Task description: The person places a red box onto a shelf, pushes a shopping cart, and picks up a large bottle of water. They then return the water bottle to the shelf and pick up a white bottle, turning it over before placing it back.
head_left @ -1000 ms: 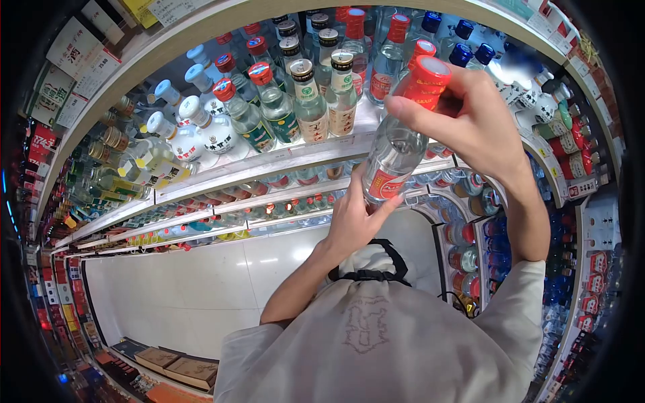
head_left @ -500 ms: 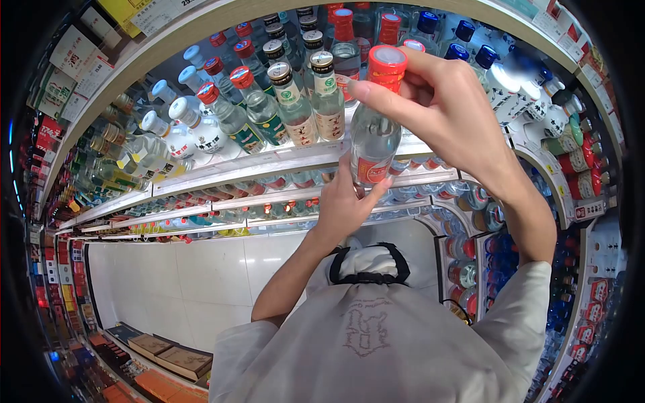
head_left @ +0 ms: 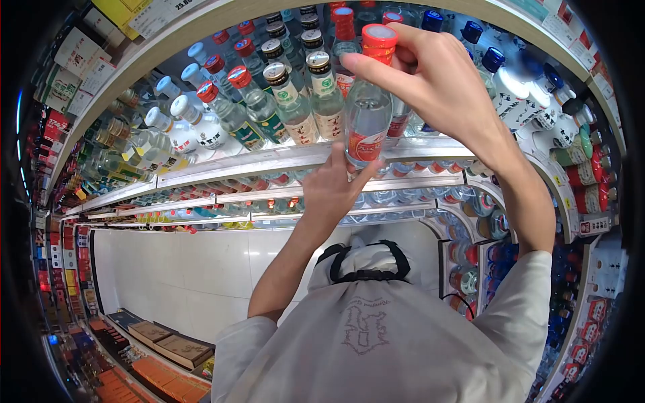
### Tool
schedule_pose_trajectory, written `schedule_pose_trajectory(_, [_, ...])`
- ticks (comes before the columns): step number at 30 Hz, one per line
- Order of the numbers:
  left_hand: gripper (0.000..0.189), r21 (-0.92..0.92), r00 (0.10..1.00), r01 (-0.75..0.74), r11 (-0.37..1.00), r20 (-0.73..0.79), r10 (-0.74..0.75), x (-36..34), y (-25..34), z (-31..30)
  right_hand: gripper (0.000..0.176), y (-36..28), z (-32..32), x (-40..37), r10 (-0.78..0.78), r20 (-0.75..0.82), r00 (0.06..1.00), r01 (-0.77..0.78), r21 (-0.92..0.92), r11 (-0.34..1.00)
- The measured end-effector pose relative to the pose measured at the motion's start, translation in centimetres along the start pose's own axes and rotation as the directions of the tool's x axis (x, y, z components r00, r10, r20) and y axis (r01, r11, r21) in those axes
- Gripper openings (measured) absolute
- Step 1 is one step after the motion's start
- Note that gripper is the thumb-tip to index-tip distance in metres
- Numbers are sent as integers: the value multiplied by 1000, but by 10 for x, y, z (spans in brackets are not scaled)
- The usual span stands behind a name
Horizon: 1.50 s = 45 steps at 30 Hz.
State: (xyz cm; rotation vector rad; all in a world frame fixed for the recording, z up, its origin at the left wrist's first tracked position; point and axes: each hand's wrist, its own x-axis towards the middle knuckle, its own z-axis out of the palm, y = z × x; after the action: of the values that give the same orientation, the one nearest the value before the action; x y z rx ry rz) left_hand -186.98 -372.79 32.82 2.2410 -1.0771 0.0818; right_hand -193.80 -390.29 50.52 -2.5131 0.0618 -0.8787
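Note:
A clear glass bottle with a red-and-white label (head_left: 367,138) and a red cap stands tilted slightly at the shelf's front edge. My right hand (head_left: 430,74) grips it at the top, with the thumb across the near side of the cap and neck. Below, my left hand (head_left: 331,188) cups the base, its thumb and forefinger on either side. Directly behind is another red-capped bottle (head_left: 344,40). To the left stand bottles with black-and-gold caps, the nearest being a cream-labelled bottle (head_left: 327,101).
The shelf (head_left: 255,153) curves across the view, with a price-tagged upper shelf edge (head_left: 222,17) above. White bottles (head_left: 208,131) stand left, blue-capped bottles (head_left: 494,60) right. Lower shelves hold more bottles. Boxes (head_left: 181,349) lie low at left beyond the tiled floor (head_left: 175,269).
The bottle has moved slightly up and left in view, toward the shelf, with both hands following. My left hand sits a little lower around the base.

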Motion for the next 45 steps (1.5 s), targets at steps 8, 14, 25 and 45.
schedule_pose_trajectory(8, [78,-53,989,-67,996,-135,59,2,-6,9,48,4,0,10,-39,-16,999,38,-20,999])
schedule_pose_trajectory(14, [63,-122,968,-141,982,-225,111,0,-10,16,41,-28,-45,22,161,304,939,-191,72,979])
schedule_pose_trajectory(25, [59,-155,956,-154,976,-274,107,-4,-9,23,48,8,-8,22,44,46,998,-40,-85,996])
schedule_pose_trajectory(45, [53,-166,971,-117,979,-225,78,-15,1,26,50,19,2,26,-18,-55,998,12,-95,995])
